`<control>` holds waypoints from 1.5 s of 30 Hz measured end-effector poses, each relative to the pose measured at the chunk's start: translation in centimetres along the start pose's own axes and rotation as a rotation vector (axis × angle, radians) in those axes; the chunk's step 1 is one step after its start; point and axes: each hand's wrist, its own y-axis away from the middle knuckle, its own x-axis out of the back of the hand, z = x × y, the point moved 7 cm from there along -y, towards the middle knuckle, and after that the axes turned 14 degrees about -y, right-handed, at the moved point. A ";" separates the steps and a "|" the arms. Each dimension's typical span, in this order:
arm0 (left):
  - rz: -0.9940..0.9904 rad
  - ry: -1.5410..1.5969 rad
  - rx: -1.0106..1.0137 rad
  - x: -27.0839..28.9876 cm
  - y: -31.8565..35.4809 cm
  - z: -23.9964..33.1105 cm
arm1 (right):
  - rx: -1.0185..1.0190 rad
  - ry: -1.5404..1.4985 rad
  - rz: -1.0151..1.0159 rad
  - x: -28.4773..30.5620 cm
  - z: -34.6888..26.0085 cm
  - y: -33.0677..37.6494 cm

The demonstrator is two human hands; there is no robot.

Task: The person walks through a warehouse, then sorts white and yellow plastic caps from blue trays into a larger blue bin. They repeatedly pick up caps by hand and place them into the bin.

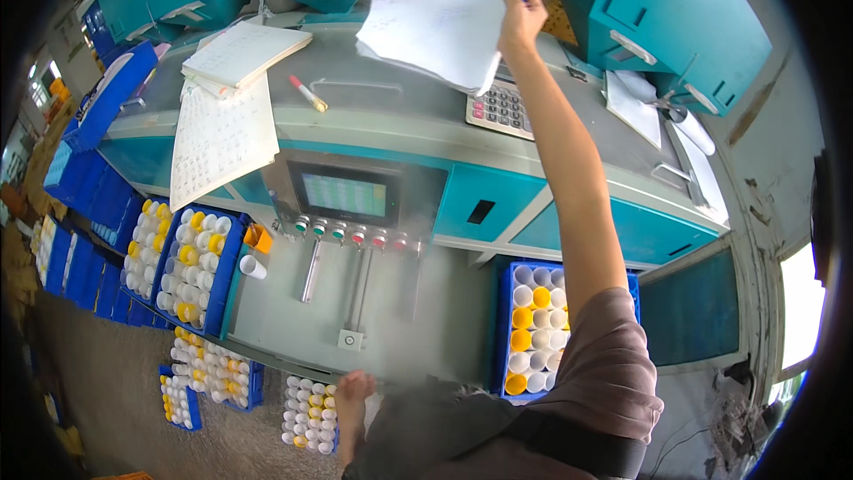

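Observation:
Up at the far side, my right hand [521, 16] grips the right edge of a thick stack of written paper sheets [444, 13]. The stack is raised over the grey counter, and a blue edge shows behind it. Below it lies a grey calculator [499, 111], partly covered by the papers and my forearm. Low in the view, my left hand [354, 388] is close to the front edge of the machine's worktop. Its fingers are curled in and I see nothing in them.
A control panel screen [345, 195] sits above a row of buttons. Other papers [227, 129] and a red-and-white marker [307, 93] lie on the counter. Blue crates of white and yellow tubes stand at left [233, 240] and right [503, 329]. A white tube [253, 268] lies on the worktop.

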 end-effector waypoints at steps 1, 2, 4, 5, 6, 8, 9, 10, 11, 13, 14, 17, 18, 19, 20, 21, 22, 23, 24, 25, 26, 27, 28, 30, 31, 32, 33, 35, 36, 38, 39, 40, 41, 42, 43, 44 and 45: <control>0.039 -0.011 0.042 0.0 0.2 -0.8 | -0.057 0.034 0.014 -0.2 2.3 0.3; 0.067 0.004 0.056 -0.2 0.0 -1.3 | -0.092 0.002 -0.025 -0.8 4.3 0.8; 0.134 0.011 0.122 0.0 -0.1 -2.0 | -0.194 0.000 -0.035 -0.8 7.4 1.8; 0.114 -0.004 0.090 -0.2 -0.6 -1.8 | -0.260 0.029 -0.035 -0.6 8.4 1.9; 0.097 -0.013 0.059 -0.4 -1.4 -1.5 | -0.329 0.017 -0.053 -0.3 9.0 1.9; 0.060 -0.040 0.030 -0.7 -2.3 -1.1 | -0.303 0.373 -0.238 0.3 8.1 1.0; 0.045 -0.058 0.030 -0.9 -3.0 -1.0 | -0.286 0.606 -0.354 0.9 7.2 0.3; 0.025 -0.059 0.003 -1.0 -3.5 -0.7 | -0.260 0.851 -0.501 1.7 6.3 -0.3; -0.006 -0.086 0.014 -1.2 -3.9 -0.7 | -0.158 0.912 -0.608 2.9 4.5 -0.4; -0.074 -0.107 -0.008 -1.6 -4.7 -0.5 | -0.279 1.074 -0.725 7.0 2.5 -0.8; -0.109 -0.142 0.004 -1.9 -5.0 -0.5 | -0.268 1.283 -0.879 8.8 1.1 -1.0; -0.210 -0.233 -0.021 -2.5 -5.4 -0.1 | -0.224 1.582 -1.240 13.8 -2.5 1.0; -0.250 -0.214 -0.040 -2.8 -5.5 0.4 | -0.111 1.569 -1.212 14.6 -4.4 1.6; -0.275 -0.269 -0.053 -3.1 -5.6 0.9 | -0.105 1.697 -1.094 15.9 -6.1 1.7; -0.305 -0.279 -0.059 -3.5 -5.6 1.4 | -0.063 1.651 -1.036 16.1 -7.9 2.1; -0.347 -0.240 -0.076 -4.0 -5.7 2.4 | -0.116 1.725 -0.902 16.9 -9.9 2.4; -0.313 -0.292 -0.160 -4.5 -6.2 3.9 | -0.033 1.559 -0.857 16.2 -12.1 3.8; -0.280 -0.303 -0.162 -4.9 -6.6 4.9 | 0.008 1.445 -0.775 16.0 -14.3 5.7; -0.256 -0.441 -0.382 -5.2 -6.7 7.6 | 0.080 1.352 -0.745 15.7 -16.4 8.5; -0.231 -0.585 -0.464 -5.6 -7.4 9.7 | 0.181 1.244 -0.747 15.2 -18.8 11.8; -0.176 -0.590 -0.568 -6.0 -8.1 12.3 | 0.091 1.281 -0.658 16.3 -20.4 15.0; -0.128 -0.574 -0.648 -6.6 -8.9 14.7 | 0.049 1.288 -0.630 17.0 -22.1 19.0; -0.114 -0.604 -0.701 -7.4 -9.8 16.8 | -0.050 1.237 -0.565 18.1 -23.4 22.8; -0.099 -0.644 -0.838 -9.5 -11.1 20.8 | -0.247 1.253 -0.457 20.8 -25.4 31.3; -0.094 -0.666 -0.921 -10.3 -11.3 22.3 | -0.354 1.265 -0.380 22.4 -25.8 35.4; -0.123 -0.677 -0.912 -11.1 -11.8 23.1 | -0.425 1.202 -0.306 23.7 -26.5 39.5; -0.143 -0.675 -0.928 -11.8 -12.1 23.7 | -0.582 1.208 -0.216 25.5 -26.7 43.4; -0.164 -0.681 -0.948 -13.1 -12.8 24.3 | -0.812 1.146 -0.019 28.5 -28.2 50.6; -0.166 -0.691 -0.949 -13.5 -13.2 24.4 | -0.827 1.038 0.081 29.4 -29.4 53.4; -0.154 -0.687 -0.960 -13.9 -14.0 24.3 | -0.905 0.953 0.302 31.4 -31.5 58.1; -0.115 -0.720 -0.964 -14.0 -14.5 24.3 | -0.932 0.954 0.391 32.2 -32.4 59.7; -0.103 -0.739 -0.948 -14.1 -15.0 24.2 | -0.963 0.973 0.404 32.7 -33.1 61.0; -0.093 -0.772 -0.900 -14.1 -15.6 24.0 | -0.973 0.917 0.412 32.9 -33.4 61.9; -0.103 -0.784 -0.884 -14.2 -16.0 24.0 | -0.996 0.886 0.444 33.3 -33.7 62.7; -0.105 -0.783 -0.895 -14.2 -16.1 24.0 | -1.017 0.861 0.472 33.6 -33.9 63.4; -0.107 -0.794 -0.894 -14.2 -16.2 24.0 | -1.028 0.853 0.481 34.0 -33.9 63.8; -0.107 -0.817 -0.873 -14.3 -16.2 23.9 | -1.016 0.829 0.483 34.4 -33.9 64.1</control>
